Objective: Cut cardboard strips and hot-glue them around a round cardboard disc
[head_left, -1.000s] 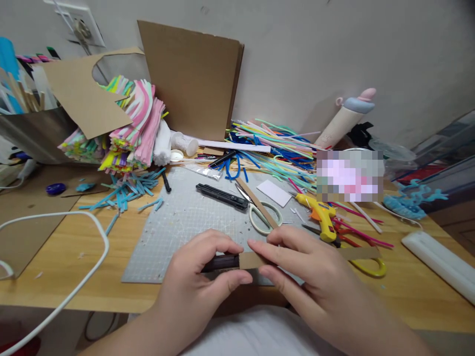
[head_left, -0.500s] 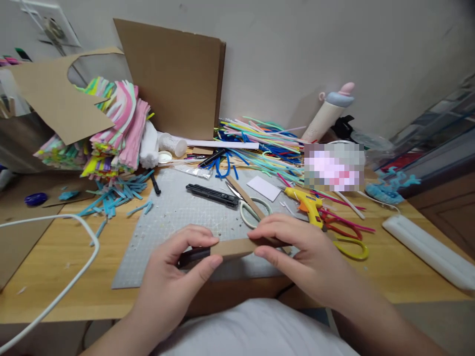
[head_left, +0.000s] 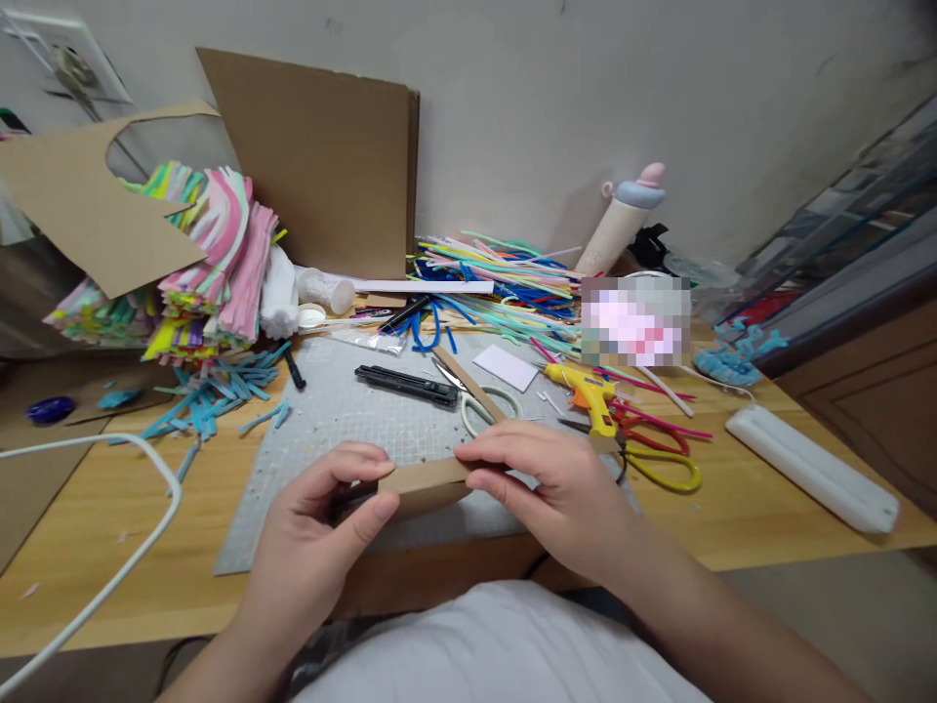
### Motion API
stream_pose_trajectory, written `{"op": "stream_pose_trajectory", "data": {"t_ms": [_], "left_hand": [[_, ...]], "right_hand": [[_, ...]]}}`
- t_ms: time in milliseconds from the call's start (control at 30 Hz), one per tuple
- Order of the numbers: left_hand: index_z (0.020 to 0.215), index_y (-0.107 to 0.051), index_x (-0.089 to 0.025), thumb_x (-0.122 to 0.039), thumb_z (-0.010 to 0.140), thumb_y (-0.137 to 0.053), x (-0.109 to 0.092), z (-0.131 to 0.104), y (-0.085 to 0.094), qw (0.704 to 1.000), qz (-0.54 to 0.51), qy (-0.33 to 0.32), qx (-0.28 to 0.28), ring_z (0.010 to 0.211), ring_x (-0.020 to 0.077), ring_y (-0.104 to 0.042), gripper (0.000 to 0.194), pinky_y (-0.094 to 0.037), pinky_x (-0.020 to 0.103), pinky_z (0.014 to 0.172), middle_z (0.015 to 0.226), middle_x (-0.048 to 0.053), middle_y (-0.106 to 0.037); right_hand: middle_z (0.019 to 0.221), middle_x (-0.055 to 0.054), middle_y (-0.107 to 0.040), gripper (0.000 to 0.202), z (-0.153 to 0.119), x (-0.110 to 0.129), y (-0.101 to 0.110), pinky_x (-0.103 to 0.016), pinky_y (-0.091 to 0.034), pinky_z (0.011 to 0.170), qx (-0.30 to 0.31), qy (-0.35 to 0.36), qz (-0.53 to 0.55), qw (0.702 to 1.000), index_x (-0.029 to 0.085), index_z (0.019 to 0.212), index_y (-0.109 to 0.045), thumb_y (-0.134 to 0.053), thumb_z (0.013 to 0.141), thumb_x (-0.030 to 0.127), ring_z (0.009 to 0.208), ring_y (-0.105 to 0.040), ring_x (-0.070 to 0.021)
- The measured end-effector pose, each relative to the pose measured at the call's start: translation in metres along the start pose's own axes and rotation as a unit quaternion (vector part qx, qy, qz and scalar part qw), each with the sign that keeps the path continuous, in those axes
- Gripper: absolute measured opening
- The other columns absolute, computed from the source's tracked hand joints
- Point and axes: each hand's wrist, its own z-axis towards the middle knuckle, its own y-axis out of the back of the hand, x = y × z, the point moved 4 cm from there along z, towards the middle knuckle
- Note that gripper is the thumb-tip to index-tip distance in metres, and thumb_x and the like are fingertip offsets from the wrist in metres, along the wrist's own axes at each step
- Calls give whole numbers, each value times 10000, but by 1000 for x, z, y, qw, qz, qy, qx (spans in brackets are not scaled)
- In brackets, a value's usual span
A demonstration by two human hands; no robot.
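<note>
Both hands are over the front of the grey cutting mat [head_left: 253, 517], holding a narrow piece of brown cardboard [head_left: 425, 475] between them. My left hand [head_left: 314, 537] pinches its left end between thumb and fingers. My right hand [head_left: 546, 488] pinches the right part the same way, and its fingers hide that end. A darker stretch shows under my left fingers; I cannot tell whether it belongs to the cardboard. Beyond the hands lie a black utility knife [head_left: 406, 384] and scissors with pale handles [head_left: 490, 408], with a thin cardboard strip [head_left: 468, 383] across them.
At right are a yellow glue gun [head_left: 586, 391], scissors with red and yellow handles [head_left: 666, 469] and a white power strip [head_left: 812, 469]. Pipe cleaners [head_left: 498, 273] pile up behind. Bundled pipe cleaners [head_left: 212, 264] and cardboard sheets [head_left: 314, 156] stand left. A white cable [head_left: 157, 454] loops at front left.
The view has turned slightly right, so the things on the table sit further left. Both hands keep their pinch on the cardboard, which is tilted a little differently and shows more of its underside.
</note>
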Motion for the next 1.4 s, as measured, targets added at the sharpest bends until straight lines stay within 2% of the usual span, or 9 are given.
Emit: {"op": "stream_pose_trajectory", "data": {"t_ms": [133, 233, 567, 767, 867, 933, 1100, 1300, 1400], "left_hand": [[865, -692, -315, -197, 795, -721, 3, 2, 0, 1000, -9, 9, -9, 929, 94, -639, 140, -500, 139, 818, 930, -59, -683], [860, -692, -306, -200, 790, -725, 5, 2, 1, 1000, -16, 13, -18, 933, 106, -642, 132, -507, 159, 819, 936, -50, -686], [867, -680, -310, -175, 793, -706, -1, 1, 0, 1000, -7, -6, -19, 920, 97, -642, 156, -500, 156, 817, 925, -51, -677], [852, -679, -295, -186, 791, -708, 0, 3, 1, 1000, -5, 0, -22, 910, 116, -644, 128, -509, 187, 809, 915, -37, -675], [859, -677, -280, -220, 791, -717, 3, 3, 1, 1000, -2, 8, -24, 920, 142, -643, 99, -520, 228, 814, 928, -16, -671], [854, -676, -268, -243, 789, -723, 5, 3, 1, 1000, -2, 14, -27, 928, 160, -642, 84, -526, 256, 822, 932, -1, -668], [845, -683, -259, -257, 788, -732, 7, 2, 2, 999, -16, 19, -32, 929, 170, -638, 75, -525, 261, 819, 929, 11, -668], [863, -680, -284, -213, 803, -722, 6, 2, 1, 999, -34, 6, -18, 925, 129, -634, 102, -508, 198, 816, 933, -16, -665], [861, -675, -291, -192, 804, -713, 4, 2, 1, 1000, -23, 3, -12, 930, 111, -636, 121, -502, 170, 819, 936, -31, -667]], "right_hand": [[969, -70, -751, 159, 5, 8, 5, -335, -507, 822, 1, 41, -71, 997, 176, 1043, -707, -612, 916, 163, 911, -674, -193], [958, -63, -755, 153, 7, 8, 5, -341, -506, 815, 10, 41, -86, 995, 184, 1032, -711, -614, 914, 167, 902, -679, -196], [980, -31, -781, 170, -3, -8, -10, -244, -542, 836, 0, -59, 25, 998, 188, 1023, -741, -657, 878, 155, 913, -716, -153], [971, 4, -790, 181, -6, -13, -12, -308, -467, 1043, 1, -95, 42, 995, 227, 1030, -754, -676, 869, 199, 887, -730, -148], [961, 16, -790, 171, -7, -14, -11, -350, -455, 1070, 2, -114, 36, 993, 248, 1014, -760, -678, 866, 220, 908, -730, -163], [952, 18, -791, 166, -7, -14, -12, -369, -491, 1036, 6, -128, 40, 991, 262, 1001, -762, -678, 862, 227, 909, -732, -177], [962, -15, -792, 158, -7, -15, -17, -342, -601, 834, -7, -160, 82, 984, 252, 973, -768, -682, 842, 227, 945, -735, -222], [977, -28, -792, 154, -11, -16, -23, -312, -601, 819, -27, -153, 110, 982, 230, 970, -759, -678, 843, 196, 896, -745, -197], [1006, -44, -784, 162, -13, -11, -20, -300, -582, 858, -28, -100, 78, 992, 210, 1001, -744, -659, 864, 184, 926, -733, -184]]}}
